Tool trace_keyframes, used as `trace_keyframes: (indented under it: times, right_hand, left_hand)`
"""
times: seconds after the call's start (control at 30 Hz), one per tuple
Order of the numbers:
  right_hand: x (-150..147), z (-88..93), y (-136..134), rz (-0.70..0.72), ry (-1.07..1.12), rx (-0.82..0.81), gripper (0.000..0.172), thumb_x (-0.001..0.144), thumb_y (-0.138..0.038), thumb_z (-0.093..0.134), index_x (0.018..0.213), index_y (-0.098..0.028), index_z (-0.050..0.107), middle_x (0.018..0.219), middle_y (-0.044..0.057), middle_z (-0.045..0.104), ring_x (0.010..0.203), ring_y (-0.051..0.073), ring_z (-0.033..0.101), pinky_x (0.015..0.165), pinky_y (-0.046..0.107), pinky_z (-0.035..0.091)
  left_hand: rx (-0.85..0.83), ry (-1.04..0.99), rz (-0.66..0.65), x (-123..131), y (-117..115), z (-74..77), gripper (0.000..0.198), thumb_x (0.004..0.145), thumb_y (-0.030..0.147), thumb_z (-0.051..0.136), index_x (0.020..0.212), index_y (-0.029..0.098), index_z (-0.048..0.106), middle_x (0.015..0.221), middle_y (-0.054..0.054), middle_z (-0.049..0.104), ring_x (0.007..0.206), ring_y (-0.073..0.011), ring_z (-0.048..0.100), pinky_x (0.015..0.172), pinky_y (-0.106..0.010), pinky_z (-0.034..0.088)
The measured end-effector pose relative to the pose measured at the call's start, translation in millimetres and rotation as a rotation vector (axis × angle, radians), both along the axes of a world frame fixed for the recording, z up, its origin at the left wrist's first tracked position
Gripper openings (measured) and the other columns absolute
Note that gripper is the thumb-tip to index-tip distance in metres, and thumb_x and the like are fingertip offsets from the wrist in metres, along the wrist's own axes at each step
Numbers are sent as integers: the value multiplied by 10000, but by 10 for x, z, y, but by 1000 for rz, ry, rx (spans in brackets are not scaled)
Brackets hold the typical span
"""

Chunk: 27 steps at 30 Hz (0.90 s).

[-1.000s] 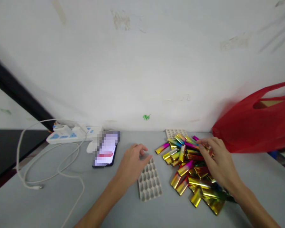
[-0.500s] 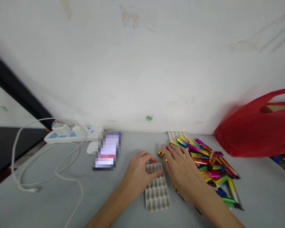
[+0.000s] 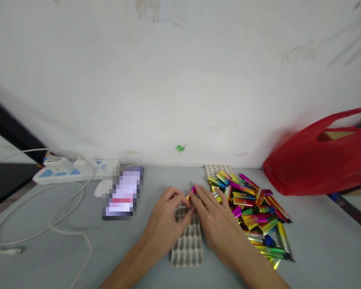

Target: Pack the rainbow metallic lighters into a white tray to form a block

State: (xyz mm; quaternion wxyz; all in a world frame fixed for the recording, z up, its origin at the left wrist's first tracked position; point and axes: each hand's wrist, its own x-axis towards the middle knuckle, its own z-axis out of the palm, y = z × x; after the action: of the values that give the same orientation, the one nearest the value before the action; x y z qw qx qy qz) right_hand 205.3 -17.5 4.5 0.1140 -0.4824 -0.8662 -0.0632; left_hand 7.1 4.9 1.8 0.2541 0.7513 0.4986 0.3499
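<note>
A pale grey moulded tray (image 3: 187,253) with rows of small hollows lies on the table between my hands. My left hand (image 3: 165,218) rests over its far left part, thumb and forefinger curled into a ring and closing at the lower end of a shiny magenta-and-gold foil tube (image 3: 193,190). On the right, my right hand (image 3: 218,216) has its fingers stretched forward together against that tube at the tray's far end. The fingertips partly hide the tube. Beside my right hand lies a heap of similar colourful foil tubes (image 3: 249,220).
A second moulded tray (image 3: 216,169) lies at the wall behind the heap. A red bag (image 3: 315,168) stands at the right. On the left are a phone (image 3: 123,194) with a blurred screen, a white power strip (image 3: 69,172) and a loose white cable (image 3: 49,226).
My right hand has moved left from the heap to the tray's far end, bringing a foil tube to my left fingers. The view has shifted slightly to the right.
</note>
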Motion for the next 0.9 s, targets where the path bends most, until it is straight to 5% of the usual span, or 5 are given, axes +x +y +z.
trace_keyframes:
  times: [0.13, 0.4, 0.63, 0.9]
  right_hand:
    - [-26, -54, -35, -27, -13, 17, 552, 1086, -129, 507, 1635, -123, 567, 1672, 182, 593, 1576, 341, 519, 1313, 611, 316]
    - [-83, -88, -84, -21, -11, -5, 764, 983, 27, 419, 1740, -53, 355, 1715, 183, 533, 1599, 304, 496, 1316, 623, 354]
    - [-120, -121, -111, -2, -42, 32, 858, 931, 43, 448, 1767, -46, 274, 1746, 200, 484, 1612, 325, 478, 1309, 633, 383]
    - [-131, -152, -121, -24, -14, 50, 800, 1008, -14, 483, 1778, -80, 274, 1725, 211, 516, 1595, 340, 495, 1313, 631, 347]
  left_hand:
    - [77, 6, 27, -47, 51, -35, 90, 973, 171, 748, 1011, 241, 791, 1128, -69, 707, 1103, -291, 685, 1009, -456, 567]
    - [126, 86, -159, -89, 96, -73, 228, 1070, 184, 692, 1205, 291, 840, 1339, -57, 776, 1230, -280, 665, 1106, -477, 512]
    - [108, 186, -153, -79, 68, -26, 394, 1083, 148, 674, 1443, 294, 744, 1470, -76, 745, 1346, -290, 648, 1138, -509, 485]
    - [122, 166, -60, -72, 85, -28, 317, 1105, 181, 630, 1348, 280, 807, 1434, -65, 770, 1322, -294, 695, 1151, -519, 510]
